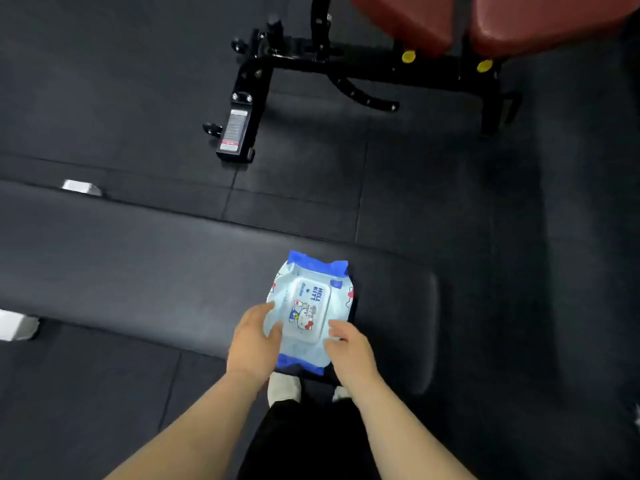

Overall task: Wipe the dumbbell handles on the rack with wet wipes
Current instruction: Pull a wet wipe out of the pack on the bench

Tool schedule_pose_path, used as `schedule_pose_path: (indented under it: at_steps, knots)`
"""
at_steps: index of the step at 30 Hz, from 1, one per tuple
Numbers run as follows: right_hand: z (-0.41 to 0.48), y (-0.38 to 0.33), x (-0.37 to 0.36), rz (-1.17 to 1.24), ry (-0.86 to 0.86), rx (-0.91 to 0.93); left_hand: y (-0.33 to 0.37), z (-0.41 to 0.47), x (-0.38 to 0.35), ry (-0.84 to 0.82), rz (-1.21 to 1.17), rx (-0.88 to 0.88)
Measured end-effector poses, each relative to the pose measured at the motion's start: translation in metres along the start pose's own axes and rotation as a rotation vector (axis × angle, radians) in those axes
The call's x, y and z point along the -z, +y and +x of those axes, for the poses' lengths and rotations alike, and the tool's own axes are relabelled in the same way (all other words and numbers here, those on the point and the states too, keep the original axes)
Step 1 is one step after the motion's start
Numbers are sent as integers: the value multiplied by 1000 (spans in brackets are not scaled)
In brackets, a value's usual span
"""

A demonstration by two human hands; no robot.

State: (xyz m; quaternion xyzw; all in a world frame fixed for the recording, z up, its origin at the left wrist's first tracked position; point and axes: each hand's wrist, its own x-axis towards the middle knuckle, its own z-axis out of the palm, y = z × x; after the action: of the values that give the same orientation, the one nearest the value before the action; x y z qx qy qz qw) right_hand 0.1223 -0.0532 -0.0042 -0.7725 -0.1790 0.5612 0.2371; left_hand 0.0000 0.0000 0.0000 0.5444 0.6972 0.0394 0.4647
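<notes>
A light-blue pack of wet wipes (308, 299) with dark-blue ends and a closed white flip lid lies flat on a black padded bench (156, 271), near the bench's right end. My left hand (254, 341) rests on the pack's near left side, fingers touching the wrapper beside the lid. On the near right side sits my right hand (348, 348), with fingertips at the lid's corner. Both hands hold the pack at its near end. No dumbbells or rack are in view.
A red-padded bench (485, 19) on a black steel frame (242, 109) stands at the back on the dark rubber floor. The near bench's white feet (17, 325) show at the left. My shoes (284, 386) stand just below the bench edge.
</notes>
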Motion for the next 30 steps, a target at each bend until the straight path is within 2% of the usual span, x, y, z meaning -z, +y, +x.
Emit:
schedule_pose_path:
  at_steps: [6,16,23,26,30]
  knots:
    - [45,-14,-28,-82,110,-30,-1,46,-19,-19,-249,276]
    - [47,-26,-37,-173,193,-104,2,37,-11,-68,-601,349]
    - [46,-16,-34,-108,168,-50,4,36,-16,-6,-492,254]
    - [44,-9,-31,-7,244,19,5,39,-18,107,-412,252]
    - [40,2,-11,24,337,-20,9,39,-23,174,-142,155]
